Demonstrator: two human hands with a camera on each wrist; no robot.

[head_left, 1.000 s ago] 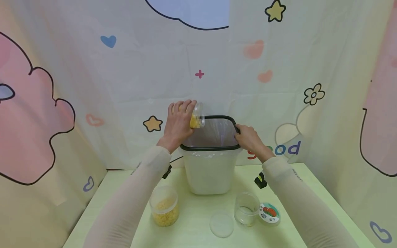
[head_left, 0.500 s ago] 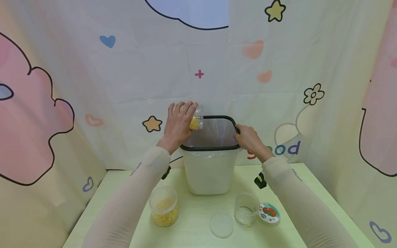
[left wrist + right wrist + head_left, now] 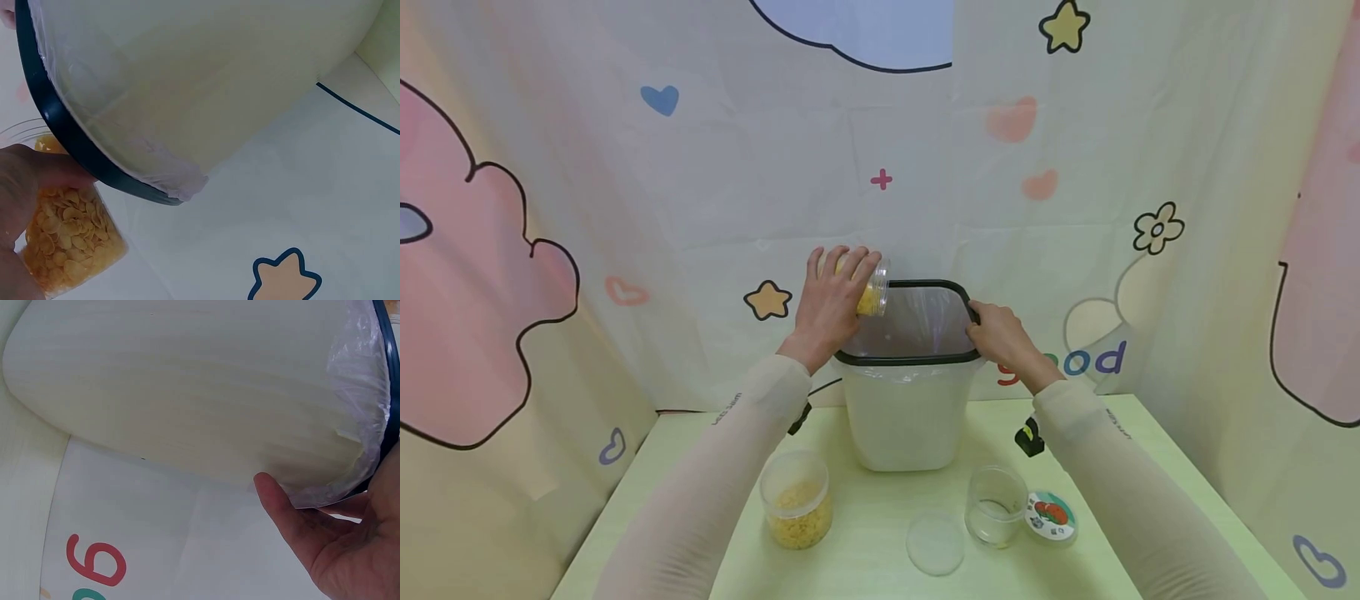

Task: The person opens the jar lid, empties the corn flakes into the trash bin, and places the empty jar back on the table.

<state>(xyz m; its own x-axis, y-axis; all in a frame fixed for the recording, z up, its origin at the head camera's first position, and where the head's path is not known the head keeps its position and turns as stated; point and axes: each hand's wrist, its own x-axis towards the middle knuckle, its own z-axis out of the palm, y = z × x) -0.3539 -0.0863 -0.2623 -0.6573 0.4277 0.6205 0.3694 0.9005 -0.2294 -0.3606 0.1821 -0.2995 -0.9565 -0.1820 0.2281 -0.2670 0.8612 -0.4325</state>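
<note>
In the head view my left hand (image 3: 826, 307) holds a clear jar (image 3: 874, 290) over the left side of a white bin (image 3: 910, 421). The jar lies tilted, its mouth towards the bin's inside. Yellow flakes (image 3: 74, 234), like cornflakes, fill much of it in the left wrist view, with the thumb across its side. My right hand (image 3: 1003, 337) grips the right side of the bin's black rim (image 3: 910, 361). A clear plastic liner (image 3: 359, 381) is folded over the bin's edge. In the right wrist view the thumb lies along the outer wall; the other fingers are partly hidden.
On the table (image 3: 865, 575) in front stand a clear tub (image 3: 797, 508) with yellow crumbs at left and a clear jar (image 3: 996, 508) at right. A translucent lid (image 3: 936, 543) and a printed lid (image 3: 1051, 515) lie near it. A patterned curtain (image 3: 760, 183) hangs behind.
The left hand has tipped the jar slightly further, its mouth now lower and a little left. A small pale speck shows inside the bin. The right hand and bin stay put.
</note>
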